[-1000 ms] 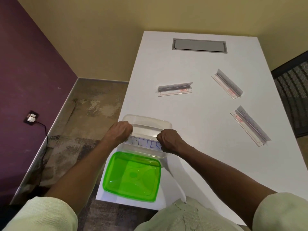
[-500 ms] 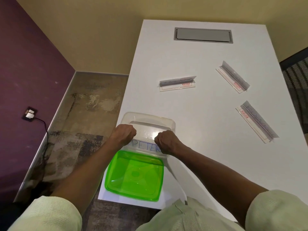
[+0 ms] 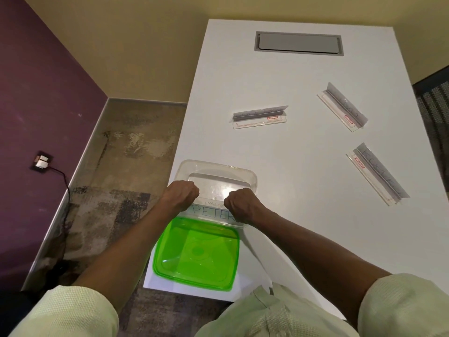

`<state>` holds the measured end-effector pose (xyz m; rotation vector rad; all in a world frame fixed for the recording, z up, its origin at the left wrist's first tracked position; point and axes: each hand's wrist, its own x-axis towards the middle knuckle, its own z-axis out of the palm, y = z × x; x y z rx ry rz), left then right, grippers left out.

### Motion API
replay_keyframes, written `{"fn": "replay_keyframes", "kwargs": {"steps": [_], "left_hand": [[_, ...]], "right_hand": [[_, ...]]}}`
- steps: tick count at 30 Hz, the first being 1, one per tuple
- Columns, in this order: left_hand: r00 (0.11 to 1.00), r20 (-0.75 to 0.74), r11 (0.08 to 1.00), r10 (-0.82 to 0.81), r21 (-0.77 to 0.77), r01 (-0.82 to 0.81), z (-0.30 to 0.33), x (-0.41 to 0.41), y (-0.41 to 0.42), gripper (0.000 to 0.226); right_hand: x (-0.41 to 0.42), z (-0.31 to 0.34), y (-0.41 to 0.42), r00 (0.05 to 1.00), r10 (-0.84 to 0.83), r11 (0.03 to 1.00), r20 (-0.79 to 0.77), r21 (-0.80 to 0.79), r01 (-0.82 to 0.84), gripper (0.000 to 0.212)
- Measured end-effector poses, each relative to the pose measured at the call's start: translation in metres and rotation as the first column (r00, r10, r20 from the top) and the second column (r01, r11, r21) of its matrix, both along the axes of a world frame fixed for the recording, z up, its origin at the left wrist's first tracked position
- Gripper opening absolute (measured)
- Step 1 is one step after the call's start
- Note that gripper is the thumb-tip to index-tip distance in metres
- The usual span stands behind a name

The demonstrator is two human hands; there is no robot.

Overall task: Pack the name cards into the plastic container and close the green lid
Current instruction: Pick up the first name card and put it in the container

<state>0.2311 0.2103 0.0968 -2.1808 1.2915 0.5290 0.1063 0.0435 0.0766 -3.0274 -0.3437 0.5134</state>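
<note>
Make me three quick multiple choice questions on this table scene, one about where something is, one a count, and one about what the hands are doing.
1. Where does the green lid lie?
A. on the container
B. on the table's near edge, in front of the container
C. on the floor

2. How many name cards lie loose on the table, away from the container?
A. one
B. three
C. five

3. What are the left hand and right hand doing?
A. both gripping the PETER card
B. resting flat
C. lifting the lid

Answers: B, the lid lies nearer the person than the container; B, three cards lie apart; A, curled fingers hold its ends.
</note>
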Motion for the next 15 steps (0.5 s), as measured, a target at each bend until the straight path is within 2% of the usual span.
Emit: {"fn": "replay_keyframes", "kwargs": {"steps": [3, 5, 6, 9, 15], "left_hand": [[0.998, -0.020, 0.998, 0.055, 0.030, -0.055, 0.003, -0.002, -0.003, 0.027], [0.990, -0.070, 0.991, 0.124, 0.049, -0.121, 0.005, -0.001, -0.006, 0.037], [0.982, -0.100, 0.987, 0.159, 0.045, -0.155, 0.006, -0.001, -0.008, 0.043], [0.950, -0.176, 0.964, 0.257, -0.024, -0.266, 0.009, -0.001, -0.010, 0.053], [0.897, -0.262, 0.883, 0.357, -0.218, -0.415, 0.018, -0.008, -0.020, 0.046]], "right_hand": [[0.000, 0.000, -0.001, 0.999, -0.022, 1.000, -0.029, 0.015, 0.023, 0.019], [0.001, 0.001, -0.001, 0.998, -0.041, 0.999, -0.051, 0.009, 0.041, 0.010], [0.002, 0.002, -0.002, 0.997, -0.056, 0.998, -0.055, 0.010, 0.057, 0.015], [0.002, 0.005, -0.002, 0.996, -0.089, 0.994, -0.029, 0.058, 0.091, 0.039], [-0.004, 0.022, -0.008, 0.981, -0.123, 0.980, 0.148, 0.172, 0.097, 0.036]]}}
